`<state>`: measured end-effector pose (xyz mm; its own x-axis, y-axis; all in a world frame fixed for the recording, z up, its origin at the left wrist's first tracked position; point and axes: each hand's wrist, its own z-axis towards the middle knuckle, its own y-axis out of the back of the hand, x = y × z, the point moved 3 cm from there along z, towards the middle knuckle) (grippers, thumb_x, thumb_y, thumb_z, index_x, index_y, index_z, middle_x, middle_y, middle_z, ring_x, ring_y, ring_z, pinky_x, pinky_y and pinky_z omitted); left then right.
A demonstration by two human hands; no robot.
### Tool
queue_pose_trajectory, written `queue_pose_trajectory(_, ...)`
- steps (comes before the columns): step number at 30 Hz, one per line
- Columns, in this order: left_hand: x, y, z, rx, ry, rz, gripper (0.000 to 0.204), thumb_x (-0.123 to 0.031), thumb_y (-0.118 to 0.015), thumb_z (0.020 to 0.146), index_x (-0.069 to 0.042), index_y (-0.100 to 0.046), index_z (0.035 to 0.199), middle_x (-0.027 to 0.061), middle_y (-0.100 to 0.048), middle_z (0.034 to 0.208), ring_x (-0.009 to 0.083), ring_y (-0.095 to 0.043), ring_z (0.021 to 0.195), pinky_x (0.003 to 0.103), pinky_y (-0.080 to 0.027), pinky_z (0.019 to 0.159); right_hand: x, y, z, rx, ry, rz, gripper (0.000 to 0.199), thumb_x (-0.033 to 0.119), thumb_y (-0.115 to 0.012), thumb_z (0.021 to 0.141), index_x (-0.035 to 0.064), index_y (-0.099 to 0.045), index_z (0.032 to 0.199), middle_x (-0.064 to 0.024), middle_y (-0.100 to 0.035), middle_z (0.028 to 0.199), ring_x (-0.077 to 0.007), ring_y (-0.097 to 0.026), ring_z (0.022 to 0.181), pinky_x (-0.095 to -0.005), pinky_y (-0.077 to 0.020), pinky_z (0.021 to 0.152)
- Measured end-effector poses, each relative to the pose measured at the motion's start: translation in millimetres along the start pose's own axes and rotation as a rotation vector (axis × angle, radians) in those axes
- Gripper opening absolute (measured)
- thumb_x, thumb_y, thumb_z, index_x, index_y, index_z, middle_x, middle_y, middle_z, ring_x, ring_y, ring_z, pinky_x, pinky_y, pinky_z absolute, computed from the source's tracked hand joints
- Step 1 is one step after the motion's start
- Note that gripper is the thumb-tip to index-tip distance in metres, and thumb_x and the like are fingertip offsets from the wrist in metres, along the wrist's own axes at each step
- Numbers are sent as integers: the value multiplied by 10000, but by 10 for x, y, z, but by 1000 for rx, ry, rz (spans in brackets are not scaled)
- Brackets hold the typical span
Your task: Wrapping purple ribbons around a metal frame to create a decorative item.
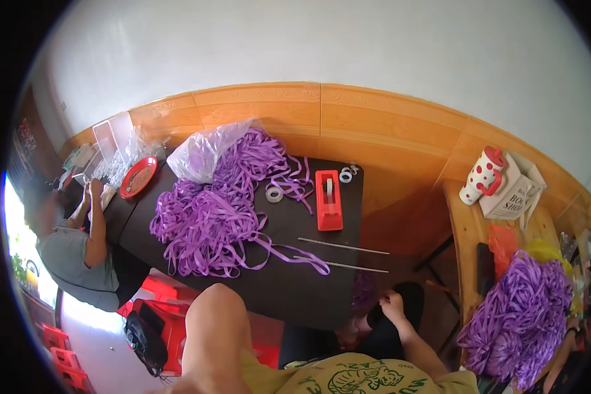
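The table (pixel 289 295) has bare dark surface along its near edge and at the right corner, so a hand could pass there. The ribbon heap (pixel 210 210) fills the left half and blocks that side. Two thin rods (pixel 343 246) lie across the right part, with a loose ribbon end touching them. The red tape dispenser (pixel 328 200) stands behind, and a tape roll (pixel 274 194) lies between it and the heap. A narrow free strip runs between dispenser and rods.
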<state>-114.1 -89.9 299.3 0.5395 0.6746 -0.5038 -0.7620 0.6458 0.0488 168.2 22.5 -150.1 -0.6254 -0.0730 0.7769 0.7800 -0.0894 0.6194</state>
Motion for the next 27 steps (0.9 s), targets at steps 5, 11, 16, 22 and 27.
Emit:
queue_pose_trajectory(5,-368,-80,-730,25,-64,291,275,-219,-485,928,20,-599,1001,100,-613,968,249,-587,855,330,-462,723,390,123,-178,-26,-172,381,69,19,-583,838,-27,-630,856,-57,-594,645,-104,-585,583,-249,-468,550)
queue_pose_trajectory(11,-462,156,-1257,66,-144,532,257,-217,-524,897,10,-610,981,93,-619,950,244,-591,849,333,-463,715,2126,854,-266,-280,436,138,63,-52,-598,781,-2,-597,818,-119,-606,794,-188,-600,632,-244,-441,537)
queue_pose_trajectory(16,-357,216,-1416,134,-197,785,244,-215,-557,871,2,-619,964,88,-625,934,240,-593,844,335,-464,709,3104,701,-167,-187,868,8,140,-26,-647,733,22,-624,862,-120,-617,860,-237,-593,643,-298,-460,567)
queue_pose_trajectory(22,-367,411,-1502,226,-243,1141,232,-212,-596,840,-8,-630,944,81,-631,915,235,-596,838,338,-465,701,3548,275,211,19,910,-171,215,59,-704,685,29,-623,883,-99,-580,947,-245,-576,765,-352,-428,641)
queue_pose_trajectory(27,-340,846,-1361,304,-274,1490,225,-210,-629,815,-16,-640,927,75,-636,900,230,-599,833,341,-467,694,3720,-70,374,112,868,-353,223,152,-701,723,45,-635,907,-110,-531,1024,-263,-527,900,-396,-401,746)
